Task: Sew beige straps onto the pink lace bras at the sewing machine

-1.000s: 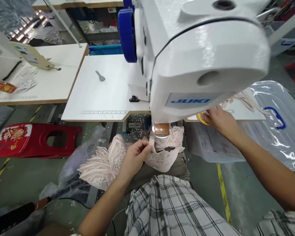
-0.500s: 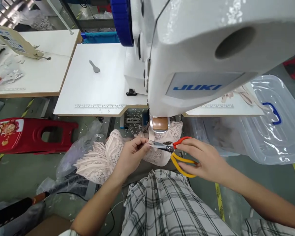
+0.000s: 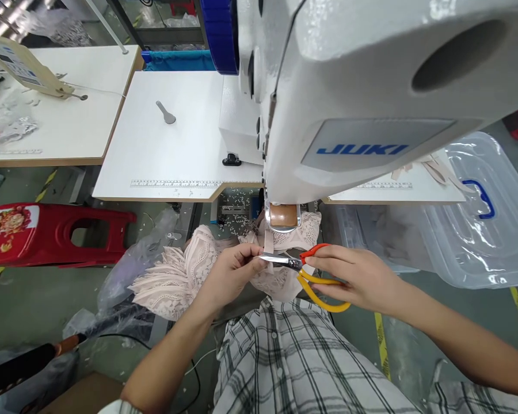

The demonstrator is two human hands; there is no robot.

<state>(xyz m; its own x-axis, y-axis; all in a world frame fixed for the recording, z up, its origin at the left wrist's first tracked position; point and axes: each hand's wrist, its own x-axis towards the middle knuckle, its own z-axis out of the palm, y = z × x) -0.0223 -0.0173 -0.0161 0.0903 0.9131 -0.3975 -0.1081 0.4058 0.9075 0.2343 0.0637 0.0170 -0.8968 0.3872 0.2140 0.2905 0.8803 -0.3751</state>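
Note:
My right hand (image 3: pixel 362 282) grips a pair of scissors (image 3: pixel 296 263) with one red and one yellow handle loop. Their blades point left and are closed together, with the tips at the fingers of my left hand (image 3: pixel 233 273). That hand pinches the end of a narrow pale pink strip (image 3: pixel 269 240), which hangs down from the machine's presser area. Just how the blades meet the strip is too small to tell. Behind the scissors lies pale pink lace fabric (image 3: pixel 306 233), partly hidden by the machine head. A fanned bundle of lace pieces (image 3: pixel 172 282) lies left of my left hand.
A white JUKI sewing machine (image 3: pixel 362 155) looms over my hands. Its white table (image 3: pixel 176 138) bears a small grey tool (image 3: pixel 166 112). A clear plastic bin lid (image 3: pixel 496 230) is on the right; a red stool (image 3: pixel 56 236) and plastic bags (image 3: pixel 133 264) are on the left.
The scissor blades were slightly apart and are now closed. My left hand keeps its pinch at nearly the same spot. The view has shifted slightly.

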